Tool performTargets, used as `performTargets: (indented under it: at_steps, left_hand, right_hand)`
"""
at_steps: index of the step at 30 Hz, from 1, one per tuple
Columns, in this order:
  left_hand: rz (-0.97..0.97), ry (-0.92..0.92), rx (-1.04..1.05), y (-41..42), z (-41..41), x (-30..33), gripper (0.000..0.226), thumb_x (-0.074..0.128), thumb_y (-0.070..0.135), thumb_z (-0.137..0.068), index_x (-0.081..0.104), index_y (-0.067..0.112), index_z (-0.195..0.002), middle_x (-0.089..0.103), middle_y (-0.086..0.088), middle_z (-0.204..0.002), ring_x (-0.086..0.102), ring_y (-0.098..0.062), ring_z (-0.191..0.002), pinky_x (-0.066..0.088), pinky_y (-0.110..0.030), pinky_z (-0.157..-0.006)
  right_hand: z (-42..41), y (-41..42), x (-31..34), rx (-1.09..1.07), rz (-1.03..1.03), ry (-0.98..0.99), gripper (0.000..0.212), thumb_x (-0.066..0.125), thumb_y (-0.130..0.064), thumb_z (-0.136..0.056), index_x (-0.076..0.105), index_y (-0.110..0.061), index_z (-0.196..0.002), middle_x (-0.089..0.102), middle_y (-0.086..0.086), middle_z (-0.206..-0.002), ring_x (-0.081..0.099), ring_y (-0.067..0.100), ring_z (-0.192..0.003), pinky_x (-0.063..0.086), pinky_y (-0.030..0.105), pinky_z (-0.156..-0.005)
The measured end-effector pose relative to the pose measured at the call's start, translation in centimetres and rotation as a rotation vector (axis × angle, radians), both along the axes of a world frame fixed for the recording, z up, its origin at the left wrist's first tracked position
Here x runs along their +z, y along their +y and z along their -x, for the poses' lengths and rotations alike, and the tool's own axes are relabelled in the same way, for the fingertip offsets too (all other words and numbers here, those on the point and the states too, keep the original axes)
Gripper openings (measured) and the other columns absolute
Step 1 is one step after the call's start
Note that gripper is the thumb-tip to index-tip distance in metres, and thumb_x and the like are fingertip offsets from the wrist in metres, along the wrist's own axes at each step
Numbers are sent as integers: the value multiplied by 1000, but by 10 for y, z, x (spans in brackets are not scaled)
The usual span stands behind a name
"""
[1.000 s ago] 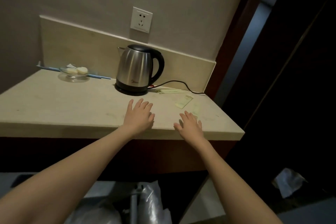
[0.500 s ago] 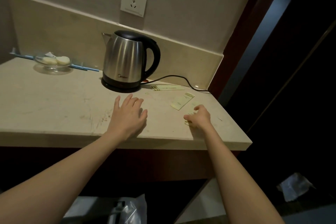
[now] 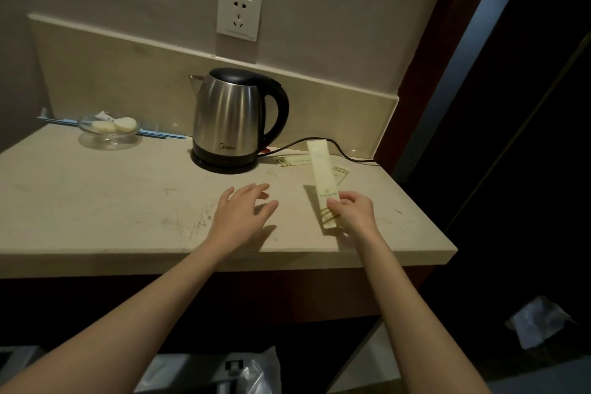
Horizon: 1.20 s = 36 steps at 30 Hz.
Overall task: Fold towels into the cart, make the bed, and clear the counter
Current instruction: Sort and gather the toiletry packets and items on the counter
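The right hand [image 3: 353,213] pinches a long, thin, pale yellow packet [image 3: 324,184] by its bottom end, with gold stripes there, lifted above the surface [image 3: 96,201]. The left hand [image 3: 243,213] hovers beside it, fingers spread, holding nothing.

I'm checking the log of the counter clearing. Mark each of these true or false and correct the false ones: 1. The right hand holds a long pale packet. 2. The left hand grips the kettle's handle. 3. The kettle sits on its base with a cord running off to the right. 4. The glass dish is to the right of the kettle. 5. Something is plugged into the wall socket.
1. True: the right hand pinches the long pale packet near its lower end.
2. False: the left hand is open above the counter, apart from the kettle.
3. True: the cord runs rightward.
4. False: the glass dish is to its left.
5. False: the wall socket is empty.
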<state>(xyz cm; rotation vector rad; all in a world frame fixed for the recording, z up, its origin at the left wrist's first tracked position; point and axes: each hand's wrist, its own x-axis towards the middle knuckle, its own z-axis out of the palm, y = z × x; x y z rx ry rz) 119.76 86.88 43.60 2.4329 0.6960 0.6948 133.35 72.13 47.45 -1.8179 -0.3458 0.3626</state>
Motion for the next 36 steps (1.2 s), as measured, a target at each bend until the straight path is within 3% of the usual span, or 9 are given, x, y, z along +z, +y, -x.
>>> performTargets:
  at_steps: [4, 10, 12, 15, 19, 23, 27, 31, 36]
  left_hand:
    - [430, -240, -58, 0, 8, 7, 56, 48, 42, -95, 30, 27, -146, 61, -4, -127, 57, -19, -116, 44, -45, -101]
    - [735, -543, -56, 1, 19, 7, 72, 57, 8, -92, 20, 38, -145, 64, -7, -113, 65, -19, -98, 57, -43, -79]
    - [831, -606, -52, 3, 20, 8, 69, 54, 5, -92, 24, 42, -142, 60, -3, -111, 64, -21, -98, 58, -47, -78]
    - [955, -641, -11, 7, 19, 11, 62, 50, 7, -95, 26, 39, -143, 54, -5, -117, 61, -22, -101, 57, -48, -79]
    - [990, -622, -22, 11, 18, 11, 60, 50, 6, -95, 29, 41, -140, 53, -3, -118, 61, -23, -100, 57, -50, -79]
    - [907, -541, -58, 9, 18, 10, 60, 52, 7, -95, 30, 39, -141, 49, 0, -122, 61, -16, -97, 59, -40, -74]
    - [674, -397, -96, 4, 19, 7, 52, 54, 12, -94, 38, 37, -137, 52, -2, -127, 62, -15, -97, 59, -43, -74]
    - [629, -357, -99, 4, 19, 8, 44, 54, 14, -94, 46, 33, -132, 53, -5, -126, 61, -14, -97, 59, -44, -74]
    - [629, -361, -93, 4, 19, 9, 35, 55, 15, -94, 51, 31, -125, 51, -5, -132, 60, -11, -94, 59, -39, -76]
  right_hand:
    - [44, 27, -2, 219, -33, 72, 21, 64, -7, -88, 58, -7, -108, 68, 4, -91, 67, 15, -78, 54, 24, -53]
    - [66, 56, -11, 359, -40, -39, 16, 60, -12, -91, 64, -7, -105, 67, 3, -89, 66, 13, -79, 49, 16, -54]
    - [52, 58, -14, 328, -16, -130, 18, 55, -16, -95, 65, -9, -108, 66, 1, -98, 64, 16, -91, 50, 17, -65]
    - [12, 55, -19, 189, 293, -465, 34, 49, -28, -97, 55, -15, -128, 54, 5, -131, 51, 20, -120, 44, 31, -98]
    - [-27, 47, -21, 260, 642, -528, 59, 40, -46, -98, 27, -17, -149, 30, 7, -153, 19, 28, -143, 18, 50, -116]
    - [-18, 34, -25, 248, 506, -509, 59, 47, -48, -95, 33, -22, -146, 45, 5, -144, 41, 26, -132, 35, 47, -109]
    - [-4, 25, -24, 224, 411, -530, 32, 62, -27, -90, 58, -19, -121, 62, -2, -105, 59, 16, -100, 50, 29, -85]
    - [-3, 30, -16, 137, 421, -403, 52, 70, -15, -84, 46, -13, -130, 47, 10, -133, 50, 25, -121, 46, 33, -93]
    - [-4, 31, -10, 102, 428, -266, 60, 69, -9, -84, 39, -10, -135, 50, 14, -133, 50, 26, -120, 45, 34, -93]
